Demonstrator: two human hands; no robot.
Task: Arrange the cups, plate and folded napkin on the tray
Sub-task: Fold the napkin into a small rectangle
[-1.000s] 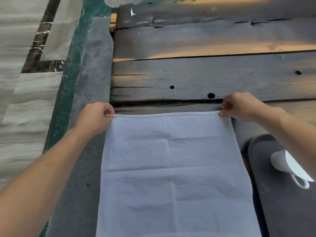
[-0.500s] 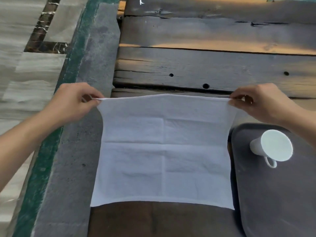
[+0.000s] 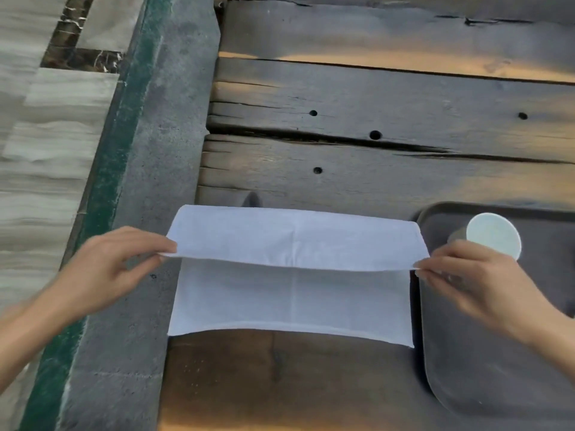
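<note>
Looking down at my two bare hands, I see each one pinching a corner of a white square cloth napkin (image 3: pixel 292 287). My left hand (image 3: pixel 109 269) grips the napkin's left corner between thumb and fingers, and my right hand (image 3: pixel 476 278) grips the right corner the same way. Between them the held edge is lifted off the surface and folded toward me, so the far half of the napkin arches over the near half. That near half lies flat on the dark, weathered wooden plank worktop (image 3: pixel 389 119), its front edge close to me. Crease lines cross the fabric, one running down its middle.

Just to the right of the napkin sits a dark grey rounded-corner tray (image 3: pixel 497 368), its left rim touching or nearly touching the cloth's right edge. On the tray's far left corner, a white ceramic cup (image 3: pixel 494 233) stands just beyond my right hand, and part of it is hidden behind my fingers. Along the worktop's left side runs a grey concrete ledge (image 3: pixel 149 213) with a green painted strip, and beyond it pale striped floor tiles (image 3: pixel 40 150).
</note>
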